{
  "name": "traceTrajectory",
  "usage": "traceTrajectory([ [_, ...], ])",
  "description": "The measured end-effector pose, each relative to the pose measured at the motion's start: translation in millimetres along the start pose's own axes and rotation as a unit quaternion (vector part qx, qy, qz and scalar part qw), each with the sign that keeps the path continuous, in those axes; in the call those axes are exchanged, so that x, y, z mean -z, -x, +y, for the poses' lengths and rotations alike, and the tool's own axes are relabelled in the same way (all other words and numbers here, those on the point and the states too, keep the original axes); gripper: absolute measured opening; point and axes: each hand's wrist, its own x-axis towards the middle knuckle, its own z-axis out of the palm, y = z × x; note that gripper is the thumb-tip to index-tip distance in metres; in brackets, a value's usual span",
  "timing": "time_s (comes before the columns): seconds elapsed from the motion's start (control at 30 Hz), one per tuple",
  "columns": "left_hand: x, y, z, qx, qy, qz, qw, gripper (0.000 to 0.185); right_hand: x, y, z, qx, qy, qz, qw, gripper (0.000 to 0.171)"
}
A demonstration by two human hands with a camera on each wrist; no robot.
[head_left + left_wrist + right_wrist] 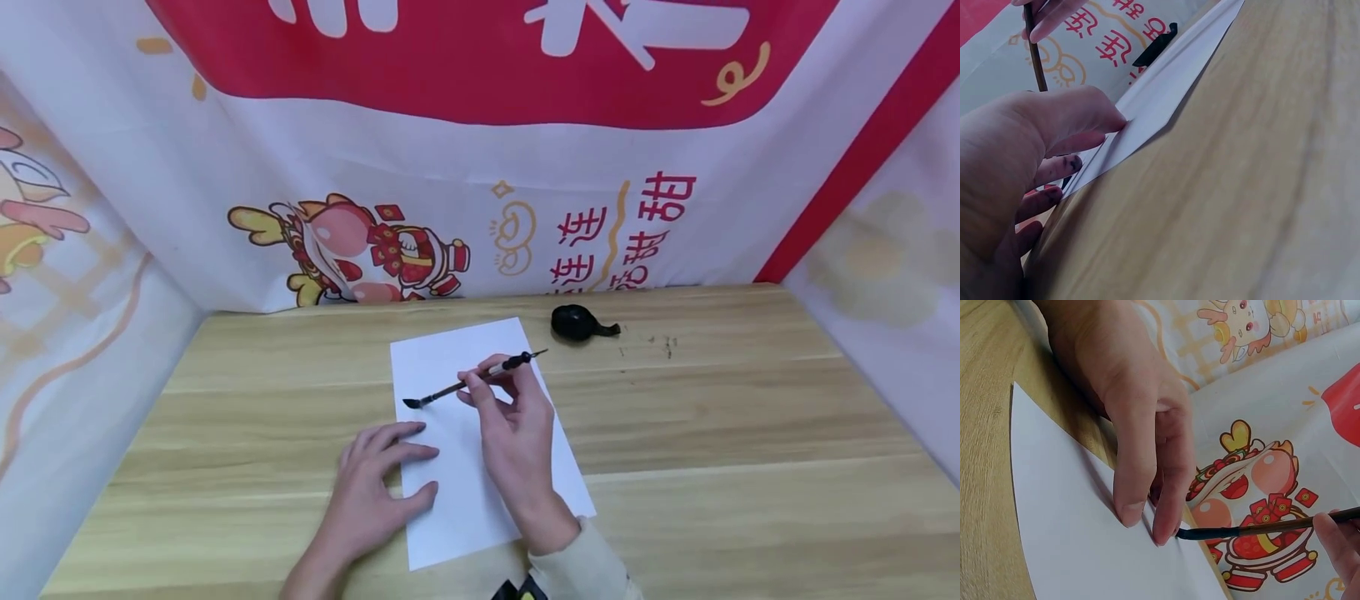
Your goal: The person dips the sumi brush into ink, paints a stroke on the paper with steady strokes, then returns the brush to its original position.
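Note:
A writing brush (pixel 448 390) with a dark wet tip slants over a white sheet of paper (pixel 457 492). My right hand (pixel 519 433) pinches its handle between thumb and fingers. In the right wrist view, the black bristles of the brush (pixel 1210 533) come down at the paper (pixel 1079 506) close beside the left hand's fingertips; whether they touch it I cannot tell. Spread along the sheet's left edge, my left hand (pixel 378 479) rests its thumb and fingertips on the paper. Dark smudges mark some of its fingers (pixel 1060 170) in the left wrist view.
Behind the sheet, to its right, lies a rounded black object (pixel 573 322) with a narrow neck. Small dark specks (pixel 663 343) dot the wooden table (pixel 712 467) near it. Printed cloth (pixel 442 158) hangs along the table's back and sides.

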Motion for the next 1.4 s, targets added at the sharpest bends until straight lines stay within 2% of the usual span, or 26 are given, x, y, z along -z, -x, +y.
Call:
traceTrajectory([
  [0.57, 0.7, -0.3, 2.3, 0.023, 0.026, -0.009, 0.9994, 0.034, 3.1, 1.7, -4.0, -0.001, 0.024, -0.003, 1.000, 0.015],
  [1.4, -0.6, -1.4, -0.4, 0.036, 0.045, -0.002, 0.9984, 0.028, 4.6, 0.3, -5.0, -0.009, 0.007, -0.001, 1.000, 0.014],
])
